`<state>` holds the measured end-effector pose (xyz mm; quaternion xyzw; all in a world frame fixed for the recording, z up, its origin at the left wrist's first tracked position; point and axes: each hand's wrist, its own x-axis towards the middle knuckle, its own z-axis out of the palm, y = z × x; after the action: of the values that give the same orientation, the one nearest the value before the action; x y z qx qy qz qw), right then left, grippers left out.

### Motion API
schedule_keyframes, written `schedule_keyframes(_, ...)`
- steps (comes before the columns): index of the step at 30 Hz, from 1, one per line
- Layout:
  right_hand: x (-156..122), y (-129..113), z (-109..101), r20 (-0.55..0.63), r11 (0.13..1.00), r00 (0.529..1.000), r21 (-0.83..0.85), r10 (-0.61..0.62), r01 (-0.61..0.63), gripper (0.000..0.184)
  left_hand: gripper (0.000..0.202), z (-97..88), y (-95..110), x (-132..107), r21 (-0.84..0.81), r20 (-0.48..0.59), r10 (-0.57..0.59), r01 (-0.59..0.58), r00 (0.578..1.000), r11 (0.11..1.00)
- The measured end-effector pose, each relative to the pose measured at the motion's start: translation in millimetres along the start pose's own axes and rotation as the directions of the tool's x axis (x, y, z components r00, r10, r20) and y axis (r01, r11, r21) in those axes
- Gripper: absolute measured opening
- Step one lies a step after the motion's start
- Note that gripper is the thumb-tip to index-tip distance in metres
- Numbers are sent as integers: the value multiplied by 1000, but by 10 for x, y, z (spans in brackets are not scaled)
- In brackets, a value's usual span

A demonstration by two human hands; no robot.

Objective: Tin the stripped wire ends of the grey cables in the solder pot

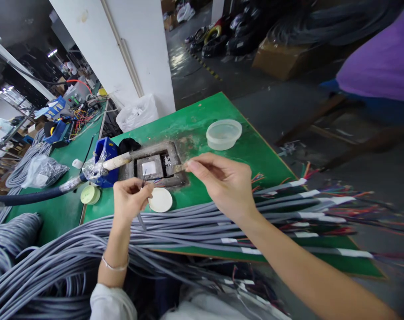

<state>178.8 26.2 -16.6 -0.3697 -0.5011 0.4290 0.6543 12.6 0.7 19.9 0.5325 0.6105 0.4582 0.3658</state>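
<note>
Both hands are up in front, close together but not touching. The left forearm (117,249) comes nearly straight up from the bottom edge. The left hand (130,198) has its back to the camera, with the thumb and fingertips pinched tight. The right forearm (298,262) is bare and stretches in on a long diagonal from the lower right corner. The right hand (222,182) points left, its thumb and index finger pinched at the tip and the other fingers curled loosely under. It sits a bit higher and further out than the left one.
</note>
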Motion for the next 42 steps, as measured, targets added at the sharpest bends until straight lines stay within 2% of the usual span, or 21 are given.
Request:
schedule_keyframes(1,7,-2,-10,-8,1000,1000,-7,2,-2,9,27,-49,-11,76,62,119,-48,41,992,997)
schedule_keyframes(3,16,-3,-26,-22,1000,1000,-16,-4,4,10,24,-125,-71,220,197,267,-143,91,953,976)
schedule_keyframes(6,16,-5,-35,-43,999,999,-33,-21,19,11,19,-180,-215,374,375,381,-248,96,891,922)
schedule_keyframes(13,22,-4,-43,-66,990,991,-89,-115,109,11,20,-170,-413,521,576,427,-309,8,850,817)
schedule_keyframes(21,33,29,-48,-67,979,983,-125,-169,160,11,17,-126,-495,576,618,443,-359,10,821,786)
schedule_keyframes(24,36,40,-44,-80,978,979,-115,-185,175,11,16,-140,-441,572,621,445,-341,-11,828,784)
schedule_keyframes(29,38,19,-41,-139,979,975,-128,-173,156,10,20,-149,-292,679,662,317,-146,-108,937,742)
schedule_keyframes(31,34,7,-38,-146,977,974,-148,-176,154,10,20,-117,-271,763,702,282,-67,-158,957,695)
schedule_keyframes(35,26,-4,-40,-133,969,975,-194,-180,153,11,21,-4,-314,938,782,245,14,-206,969,588)
schedule_keyframes(39,29,1,-52,-126,966,975,-207,-185,157,12,18,102,-397,1090,842,238,11,-211,971,497)
schedule_keyframes(42,34,-3,-59,-125,961,974,-226,-189,158,12,14,148,-446,1170,856,253,1,-225,967,465)
